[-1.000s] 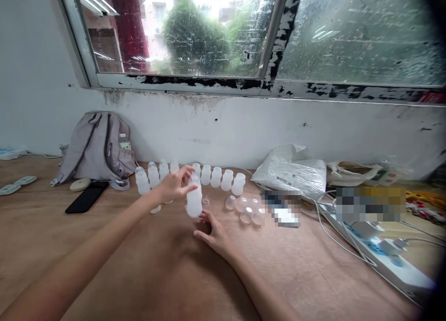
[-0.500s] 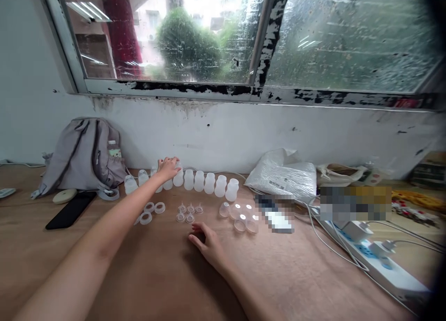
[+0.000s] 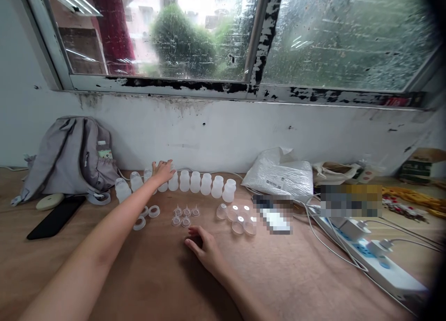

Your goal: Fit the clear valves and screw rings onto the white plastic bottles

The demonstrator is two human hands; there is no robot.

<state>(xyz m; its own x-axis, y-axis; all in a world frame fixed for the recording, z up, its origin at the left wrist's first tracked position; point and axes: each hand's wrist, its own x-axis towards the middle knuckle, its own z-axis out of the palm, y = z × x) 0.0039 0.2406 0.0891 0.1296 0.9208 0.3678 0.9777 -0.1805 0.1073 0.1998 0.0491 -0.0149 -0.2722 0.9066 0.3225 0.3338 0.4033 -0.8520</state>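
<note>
Along the back of the tabletop (image 3: 296,274) there's a row of frosted bottles (image 3: 195,182), with the left hand (image 3: 163,171) over its left half. Can't tell if those fingers are gripping one or just touching (hand and forearm partly block some bottles and white rings (image 3: 154,211)). Right hand (image 3: 205,246) is empty, fingers loosely curved, thumb apart, near the clear spouted pieces (image 3: 195,212). Stuff right of the clear domed caps (image 3: 238,226) is pixelated out.

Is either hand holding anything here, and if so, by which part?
The right hand holds nothing. The left hand is near the top of a translucent white bottle; whether it grips it cannot be told.
</note>
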